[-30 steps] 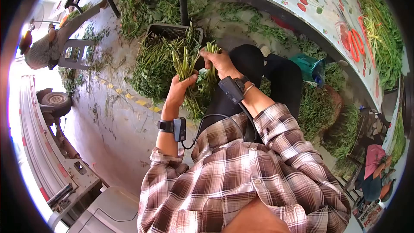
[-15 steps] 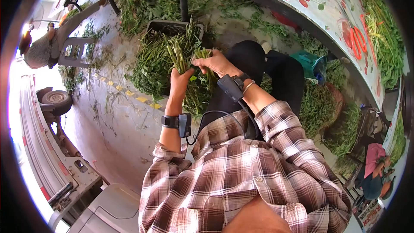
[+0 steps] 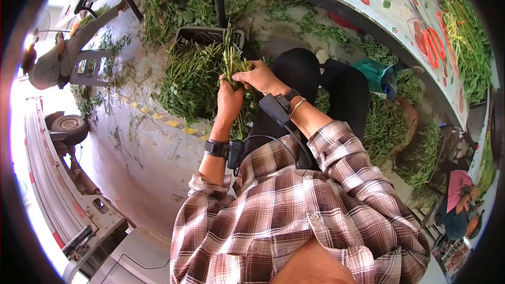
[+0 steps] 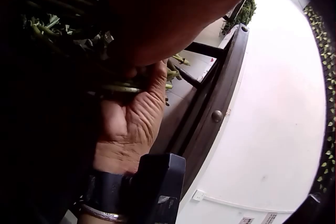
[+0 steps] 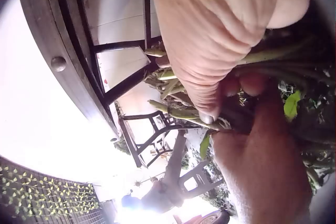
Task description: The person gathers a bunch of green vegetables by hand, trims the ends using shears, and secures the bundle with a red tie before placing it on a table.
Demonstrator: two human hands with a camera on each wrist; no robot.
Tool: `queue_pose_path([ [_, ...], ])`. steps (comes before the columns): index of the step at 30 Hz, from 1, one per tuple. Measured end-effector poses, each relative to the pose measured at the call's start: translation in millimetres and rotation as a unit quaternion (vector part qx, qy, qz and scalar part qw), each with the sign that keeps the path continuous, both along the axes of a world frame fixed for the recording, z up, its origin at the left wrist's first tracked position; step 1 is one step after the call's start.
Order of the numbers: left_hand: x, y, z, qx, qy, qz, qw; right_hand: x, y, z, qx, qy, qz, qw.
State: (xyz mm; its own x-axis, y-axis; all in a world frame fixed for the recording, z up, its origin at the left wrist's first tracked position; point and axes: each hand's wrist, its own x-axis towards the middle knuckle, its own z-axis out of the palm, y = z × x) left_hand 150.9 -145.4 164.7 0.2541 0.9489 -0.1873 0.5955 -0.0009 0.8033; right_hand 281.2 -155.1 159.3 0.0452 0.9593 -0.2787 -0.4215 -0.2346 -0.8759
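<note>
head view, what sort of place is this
Likely a makeshift produce-sorting workspace: greens piled on the floor, a crate among them, and scissors on a table.

No words, brands or numbers can be read with certainty. In the head view, towards four o'clock near the edge, a white, flat printed panel (image 3: 456, 261) bears slanted rows of dark and red lettering, too small and blurred to make out. In the left wrist view, at five o'clock, two small pale rectangular labels (image 4: 269, 218) with dark print stand on a broad white surface (image 4: 273, 129), equally illegible.
</note>
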Motion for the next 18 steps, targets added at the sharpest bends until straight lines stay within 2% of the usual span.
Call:
queue_pose_path([
  [2,-3.7,3.3,2.9,-0.069,-0.154,-0.055,0.984,1.4,1.1,-4.4,-0.001,0.006,0.004,1.0],
  [3,-6.5,5.0,5.8,-0.069,-0.154,-0.055,0.984,2.3,1.6,-3.9,0.001,0.026,-0.016,1.0],
  [5,-12.5,6.9,11.7,-0.176,-0.23,-0.09,0.953,4.3,1.8,-3.0,0.003,0.047,-0.035,0.998],
  [6,-12.6,5.7,18.5,-0.212,-0.261,-0.073,0.939,5.8,2.2,-0.5,-0.009,0.046,-0.063,0.997],
  [9,-21.6,5.7,19.5,-0.262,-0.275,-0.032,0.925,7.1,2.5,4.0,-0.009,0.061,-0.104,0.993],
  [11,-27.6,7.4,15.2,-0.25,-0.247,-0.039,0.936,7.6,1.9,3.7,-0.008,0.085,-0.12,0.989],
  [18,-31.8,5.9,14.9,-0.285,-0.257,-0.068,0.921,11.2,1.4,4.2,-0.01,0.112,-0.143,0.983],
])
